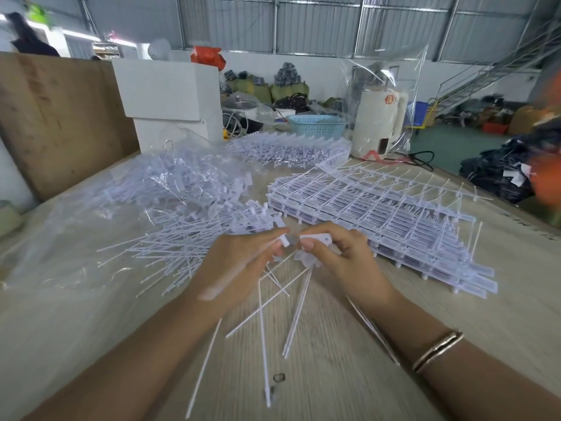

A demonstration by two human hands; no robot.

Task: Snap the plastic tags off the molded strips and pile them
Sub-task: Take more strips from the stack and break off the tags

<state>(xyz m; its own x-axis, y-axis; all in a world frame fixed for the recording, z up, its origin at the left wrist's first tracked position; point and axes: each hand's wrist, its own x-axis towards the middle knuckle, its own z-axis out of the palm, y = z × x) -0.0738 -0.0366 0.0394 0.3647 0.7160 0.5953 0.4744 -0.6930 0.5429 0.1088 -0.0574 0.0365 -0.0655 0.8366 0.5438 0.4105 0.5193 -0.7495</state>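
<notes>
**Two hands working one tag loose at the worktop's middle**

The left hand (243, 256) pinches a single tag (285, 240) by its head, grip clamped between thumb and fingertips. The right hand (337, 256) is curled round the strip piece (315, 238) that the tag appears to be coming from, with more heads bunched under its fingers and their thin tails (297, 311) fanning down toward the person. The two grips sit almost touching.

To do this step well, I judge the pinches should stay close to the joint, so the snap is a short twist and the thin tail does not bend.

Loose tags already lie in a pile (194, 238) just left of the hands, partly on a clear plastic sheet (60, 238). A stack of unbroken strips (394, 214) lies just right of the right hand, with another bundle (288, 147) farther back. The bare worktop (334, 375) in front gives room to drop the tails; the stack crowds the right side, so carrying the freed tag leftward looks the easier path.
</notes>
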